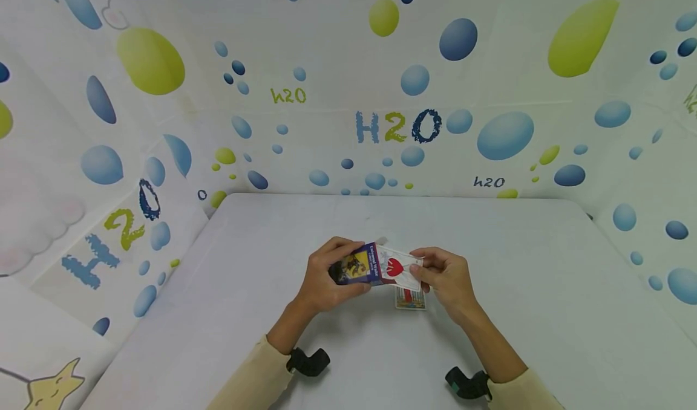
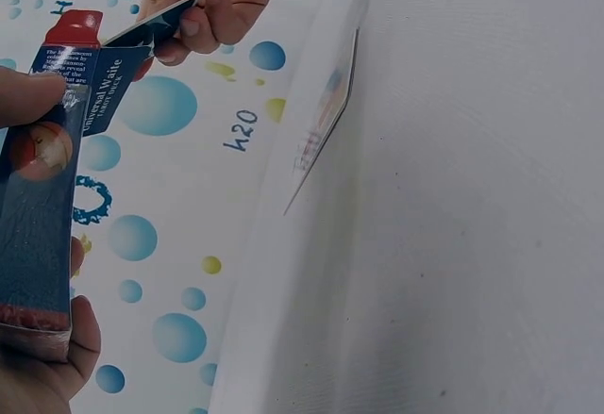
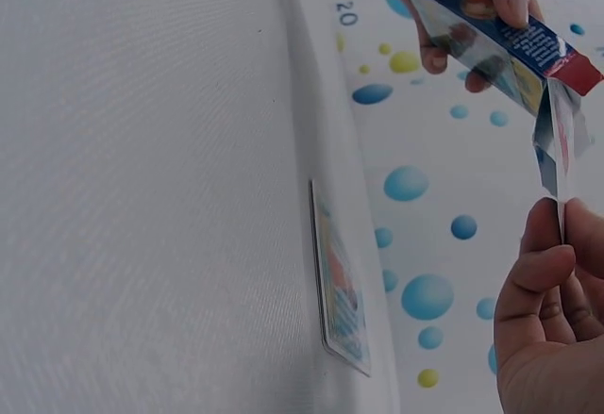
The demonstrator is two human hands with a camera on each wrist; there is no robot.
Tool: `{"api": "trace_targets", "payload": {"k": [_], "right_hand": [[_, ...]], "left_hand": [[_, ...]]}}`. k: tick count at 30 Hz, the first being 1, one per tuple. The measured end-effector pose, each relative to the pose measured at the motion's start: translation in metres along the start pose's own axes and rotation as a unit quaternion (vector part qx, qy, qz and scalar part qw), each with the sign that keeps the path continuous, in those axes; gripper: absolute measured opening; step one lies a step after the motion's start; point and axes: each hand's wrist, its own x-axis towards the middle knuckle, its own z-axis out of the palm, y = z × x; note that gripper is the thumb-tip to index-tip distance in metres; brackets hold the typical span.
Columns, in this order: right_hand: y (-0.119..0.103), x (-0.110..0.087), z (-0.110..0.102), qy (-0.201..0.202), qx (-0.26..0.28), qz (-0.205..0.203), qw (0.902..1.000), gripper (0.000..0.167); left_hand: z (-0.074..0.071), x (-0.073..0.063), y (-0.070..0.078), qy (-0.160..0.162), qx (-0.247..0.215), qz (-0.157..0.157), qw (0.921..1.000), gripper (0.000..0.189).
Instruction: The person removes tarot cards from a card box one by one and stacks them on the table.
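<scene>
My left hand [image 1: 318, 283] grips a dark blue tarot card box [image 1: 354, 266], with the thumb along its near side. "Universal Waite" is printed at the box's right end, and a red flap [image 2: 75, 29] stands open there in the left wrist view. From that end sticks out a white tarot card [image 1: 400, 269] with a red heart. Its right edge is pinched between thumb and fingers of my right hand [image 1: 449, 280]. On the table below the card lie tarot cards [image 1: 411, 300], partly covered by the held card in the head view.
The white table [image 1: 517, 247] stretches around both hands. Behind it and to the left hangs a white cloth [image 1: 337, 53] printed with blue and green drops and "H2O". Black wrist mounts [image 1: 309, 361] sit at both sleeve cuffs.
</scene>
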Motion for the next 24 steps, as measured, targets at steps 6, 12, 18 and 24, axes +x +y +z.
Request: {"api": "trace_targets", "payload": {"k": [6,12,18,24], "right_hand": [[0.0018,0.0,-0.0003,0.003,0.003,0.0,1.0,0.021],[0.0018,0.0002,0.0004,0.009,0.011,-0.002,0.9999,0.021],[0.0026,-0.0001,0.0012,0.02,0.018,-0.002,0.9996,0.021],[0.004,-0.0008,0.0031,0.026,0.035,0.004,0.999,0.023]], "left_hand": [[0.0006,-0.0002,0.0011,0.004,0.009,-0.005,0.9999,0.063],[0.0008,-0.0006,0.0016,0.008,0.017,-0.011,0.9998,0.063],[0.0012,-0.0005,0.0028,0.015,0.024,-0.013,0.9995,0.063],[0.0019,-0.0008,0.0029,0.019,0.031,-0.012,0.9993,0.064]]}}
